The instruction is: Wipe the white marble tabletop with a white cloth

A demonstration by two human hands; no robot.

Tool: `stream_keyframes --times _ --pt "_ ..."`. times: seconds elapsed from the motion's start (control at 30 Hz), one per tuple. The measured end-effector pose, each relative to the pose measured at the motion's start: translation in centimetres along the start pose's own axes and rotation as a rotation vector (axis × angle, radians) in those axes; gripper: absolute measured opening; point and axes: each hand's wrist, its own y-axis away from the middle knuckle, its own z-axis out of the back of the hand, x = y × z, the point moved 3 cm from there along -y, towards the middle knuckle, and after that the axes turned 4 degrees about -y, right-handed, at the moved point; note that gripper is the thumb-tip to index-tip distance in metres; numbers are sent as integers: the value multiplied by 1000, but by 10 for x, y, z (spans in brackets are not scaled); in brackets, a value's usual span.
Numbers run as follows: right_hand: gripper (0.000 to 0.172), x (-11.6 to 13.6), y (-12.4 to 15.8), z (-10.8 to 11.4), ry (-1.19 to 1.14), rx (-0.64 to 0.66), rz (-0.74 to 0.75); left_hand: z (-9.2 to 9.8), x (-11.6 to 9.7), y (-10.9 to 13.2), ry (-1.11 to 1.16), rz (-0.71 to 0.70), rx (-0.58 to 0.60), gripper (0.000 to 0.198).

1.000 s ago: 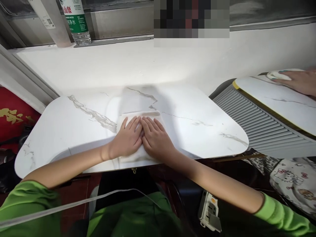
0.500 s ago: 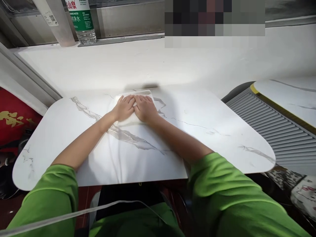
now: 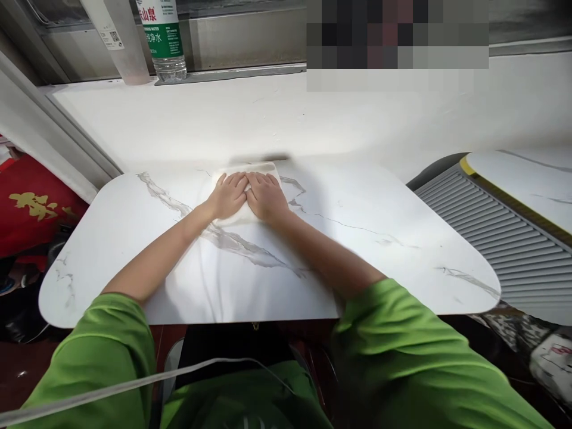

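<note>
A white cloth (image 3: 245, 218) lies spread near the back edge of the white, marble-patterned table (image 3: 393, 268). On its left part rests my left hand (image 3: 229, 195), flat, palm down. Beside it my right hand (image 3: 267, 196) presses on the right part in the same way. The fingertips of both hands point away from me and nearly meet in the middle. Neither hand is closed around the cloth. Part of the cloth is hidden under the palms.
Behind the table is a white wall with a ledge, where a water bottle (image 3: 167, 50) and a tall translucent container (image 3: 125, 53) stand. At the right are a grey ribbed panel (image 3: 487, 238) and another tabletop (image 3: 527, 179). A red bag (image 3: 31, 202) is at the left.
The camera view has shifted a little, so the scene sits slightly further right. Both hands stay flat on the cloth, with hardly any movement over the table.
</note>
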Motion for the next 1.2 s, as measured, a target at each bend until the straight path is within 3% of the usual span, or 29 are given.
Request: stream_keyframes --times 0.17,0.27,0.37,0.47,0.57,0.67,0.97,1.07,1.2 --pt "54 45 84 12 49 -2 0 13 -47 84 -10 -114 -11 55" --pt "54 75 128 21 61 7 74 23 -74 135 -22 -100 -31 54" --pt "54 97 153 30 63 36 163 32 -91 170 -21 -62 -33 51" --pt "54 106 152 32 47 83 216 35 -93 184 -1 -53 -16 51" --pt "53 104 131 26 -10 87 231 33 -79 178 13 -11 -15 50" --pt "49 96 95 12 -54 44 239 29 -48 155 7 32 -18 51" --pt "37 72 -41 -35 -36 -29 88 19 71 45 35 32 -23 49" --pt "36 65 -66 -42 -43 -47 38 18 89 23 34 44 -28 48" --pt "37 60 -73 -44 -76 -52 41 18 91 19 29 76 -22 49"
